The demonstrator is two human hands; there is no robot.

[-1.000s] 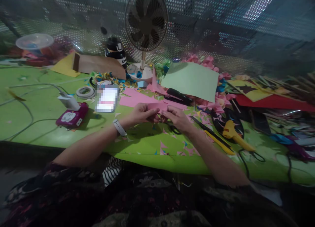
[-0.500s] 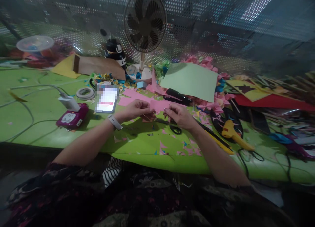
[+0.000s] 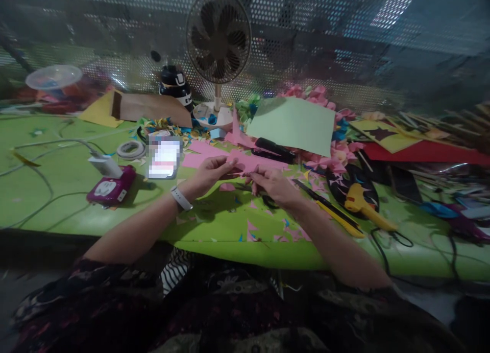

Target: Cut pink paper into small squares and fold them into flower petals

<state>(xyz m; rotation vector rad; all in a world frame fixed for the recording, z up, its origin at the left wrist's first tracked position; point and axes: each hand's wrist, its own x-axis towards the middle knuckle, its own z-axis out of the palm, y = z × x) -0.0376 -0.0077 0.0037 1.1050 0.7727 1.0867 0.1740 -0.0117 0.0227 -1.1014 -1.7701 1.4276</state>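
Observation:
My left hand (image 3: 212, 175), with a white watch band at the wrist, pinches pink paper (image 3: 242, 170) between thumb and fingers. My right hand (image 3: 273, 184) pinches at the same paper from the other side, its fingertips close to the left ones. How the paper is folded or shaped cannot be made out, as it blends with the pink sheets (image 3: 209, 151) lying behind. Below the right hand, a pair of scissors (image 3: 270, 203) lies partly hidden on the green table (image 3: 222, 225). A small pink scrap (image 3: 227, 187) shows under the left fingers.
To the left are a phone (image 3: 164, 159), a tape roll (image 3: 130, 149) and a purple power socket (image 3: 109, 187) with cables. A fan (image 3: 219, 41) stands behind. On the right lie a black stapler-like tool (image 3: 273, 149), a yellow cutter (image 3: 340, 220) and a yellow glue gun (image 3: 365, 207).
Both hands have come slightly closer together, and the pink paper between them shows less. The right fingers have turned downward. The whole view has shifted a little.

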